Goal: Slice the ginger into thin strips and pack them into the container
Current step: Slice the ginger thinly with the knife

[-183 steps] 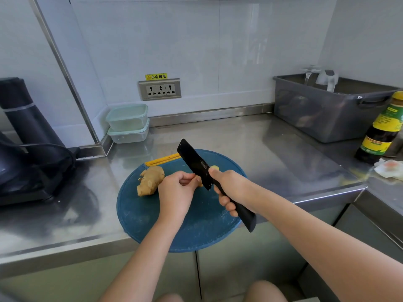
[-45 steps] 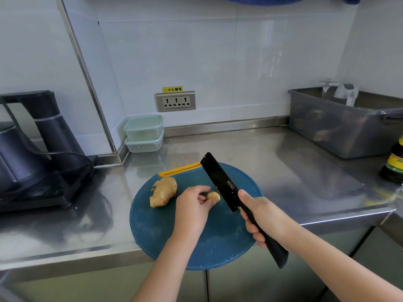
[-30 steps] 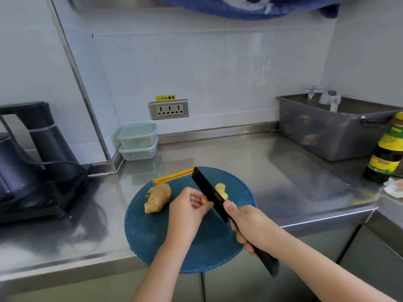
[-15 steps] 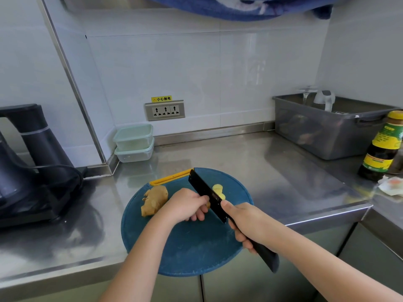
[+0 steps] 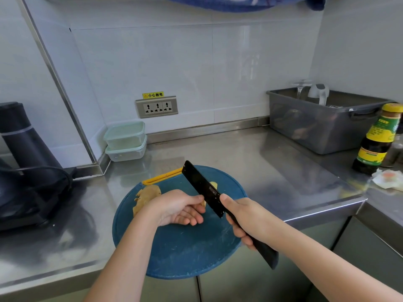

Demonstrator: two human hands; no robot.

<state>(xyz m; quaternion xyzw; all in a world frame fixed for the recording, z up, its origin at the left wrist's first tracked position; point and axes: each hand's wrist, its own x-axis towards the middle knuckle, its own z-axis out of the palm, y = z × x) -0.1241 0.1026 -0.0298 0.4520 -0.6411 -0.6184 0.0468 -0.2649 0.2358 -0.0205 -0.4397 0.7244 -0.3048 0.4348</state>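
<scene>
A round blue cutting board (image 5: 185, 253) lies at the counter's front edge. A whole ginger root (image 5: 145, 196) sits on its left side. My left hand (image 5: 176, 207) lies on the board beside the blade, fingers curled on a small ginger piece (image 5: 204, 203) that is mostly hidden. My right hand (image 5: 246, 219) grips the handle of a black knife (image 5: 204, 188), whose blade points up and away. A pale ginger slice (image 5: 214, 184) lies behind the blade. Two stacked lidded containers (image 5: 125, 140) stand in the back corner.
A black appliance with a cord (image 5: 24, 168) fills the counter's left side. A grey plastic tub (image 5: 325, 120) stands at the back right, with a dark sauce bottle (image 5: 378, 140) and a crumpled wrapper (image 5: 388, 178) near it. A wall socket (image 5: 157, 106) is above the containers.
My left hand has turned and slid slightly toward me on the board, still at the small ginger piece. The knife stays beside it, its blade tilted a little higher.
</scene>
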